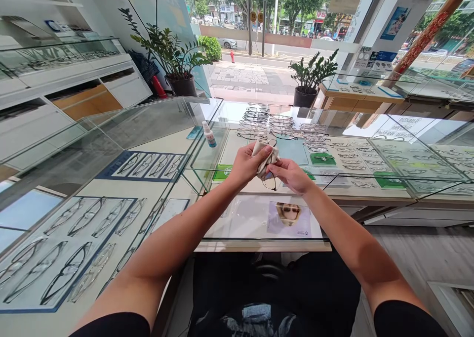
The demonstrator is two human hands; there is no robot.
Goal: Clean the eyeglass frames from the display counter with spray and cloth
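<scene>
My left hand (pixel 246 165) is closed on a light beige cloth (pixel 264 160), its thumb pressed over the top. Close beside it, my right hand (pixel 291 175) pinches a pair of glasses (pixel 273 183) at the cloth's right edge. Part of the frame hangs below the fingers, and the cloth covers the rest. Both hands are raised over the glass counter (pixel 222 231). On the glass to the left of my hands stands a small white spray bottle (pixel 209 135) with a blue label.
Rows of glasses (pixel 283 124) lie beyond my hands. Display cases with more glasses (pixel 87 216) extend left and right. A purple printed card (pixel 289 218) is under the near glass. Potted plants (pixel 184 82) stand by the window.
</scene>
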